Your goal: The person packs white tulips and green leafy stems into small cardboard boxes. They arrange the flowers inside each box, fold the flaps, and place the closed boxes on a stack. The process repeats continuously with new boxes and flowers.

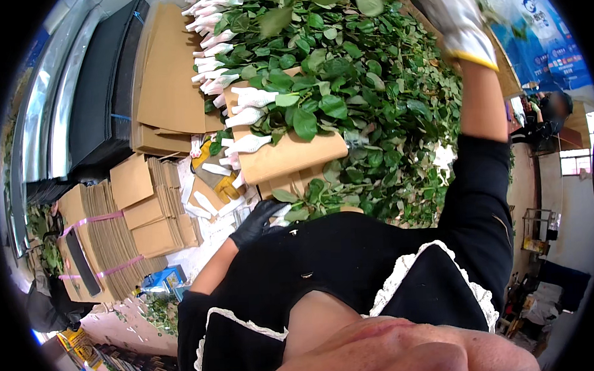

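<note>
My left hand (pixel 251 226), in a black glove, is low in front of my chest. Its fingers close around a white-netted flower bud (pixel 280 215), which my clothing partly hides. My right hand (pixel 458 23), in a white glove with a yellow cuff, reaches to the far right over the leafy stems. Its fingers are smeared by motion and partly cut off by the picture's edge. Between the hands lies a thick heap of leafy flower stems (pixel 385 84), the netted buds (pixel 249 97) pointing left. A folded brown cardboard sheet (pixel 296 157) lies among them.
At the left stand bundled cardboard pieces (pixel 102 225), tall brown sheets (pixel 169 79) and black panels (pixel 97 94). A yellow-and-grey glove (pixel 215 172) lies beside white scraps. Blue printed sheeting (pixel 540 33) hangs far right; another person (pixel 546 121) is beyond it.
</note>
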The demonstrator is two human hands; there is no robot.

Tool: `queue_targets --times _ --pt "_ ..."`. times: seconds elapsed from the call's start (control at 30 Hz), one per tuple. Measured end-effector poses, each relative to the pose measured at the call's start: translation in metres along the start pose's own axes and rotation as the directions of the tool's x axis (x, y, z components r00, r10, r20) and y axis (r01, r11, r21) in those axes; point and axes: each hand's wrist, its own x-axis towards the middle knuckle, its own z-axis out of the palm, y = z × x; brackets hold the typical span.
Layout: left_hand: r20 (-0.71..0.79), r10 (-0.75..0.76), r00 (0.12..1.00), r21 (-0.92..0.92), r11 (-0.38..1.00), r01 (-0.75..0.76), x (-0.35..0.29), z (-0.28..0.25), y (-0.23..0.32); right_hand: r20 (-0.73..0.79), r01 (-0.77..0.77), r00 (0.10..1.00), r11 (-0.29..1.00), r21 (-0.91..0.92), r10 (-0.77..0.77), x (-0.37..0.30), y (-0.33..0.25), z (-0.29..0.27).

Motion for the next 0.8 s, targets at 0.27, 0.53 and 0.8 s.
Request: queue_targets --times 0.27,0.53,0.8 --pt "-0.227 0.056 0.972 0.110 0.993 -0.032 0.007 0.011 -0.004 0.503 0.009 0.836 0.921 0.391 -0.221 -0.279 -0.009 0.112" --pt "-0.018 -0.052 0.999 0.425 0.903 0.054 0.013 -0.009 0.011 0.767 -0.076 0.532 0.881 0.466 -0.359 -0.309 -0.037 0.169" --pt "-0.222 0.121 0.967 0.340 0.939 -0.040 -0.004 0.009 -0.007 0.119 0.189 0.955 0.869 0.457 -0.270 -0.019 -0.105 0.147"
